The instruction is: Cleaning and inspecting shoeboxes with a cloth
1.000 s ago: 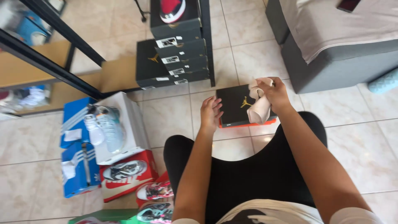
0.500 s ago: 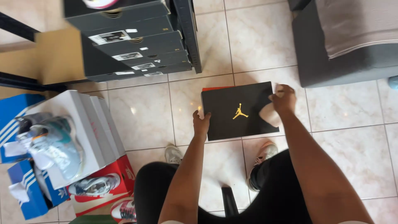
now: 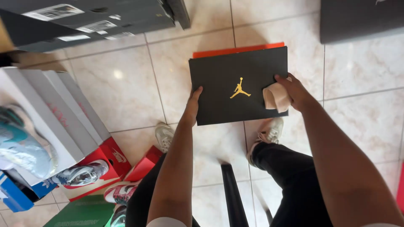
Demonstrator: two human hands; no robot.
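Pale glossy floor tiles (image 3: 122, 88) with dark grout lines underneath everything. Top left, a stack of dark shoe boxes (image 3: 84, 21) with white end labels, lying tilted across the frame corner. Top right, the edge of a grey piece of furniture (image 3: 362, 19). Down the left side, white shoe boxes (image 3: 50, 113) leaning in a row, a teal and white sneaker (image 3: 21, 147) resting over them; below these a red shoe box (image 3: 105, 164) carrying a grey patterned sneaker (image 3: 82, 174), a blue box (image 3: 14, 195) at the far edge, a green box (image 3: 84, 212) at the bottom.

Centre, held level above the tiles, a black shoe box (image 3: 229, 105) with a gold jumping-figure mark on the lid and an orange base showing along its far edge. Left hand (image 3: 191, 107) gripping the box's near left corner, thumb on top of the lid, remaining fingers out of sight beneath. Right hand (image 3: 294, 92) closed on the box's right edge, fingers curled over the lid and pinching a folded beige cloth (image 3: 275, 97) flat against it. Below the box, two light sneakers (image 3: 269, 132) on the wearer's feet, black trousers (image 3: 294, 185) above them, and a thin black leg of a stool or stand (image 3: 233, 197) between the knees.
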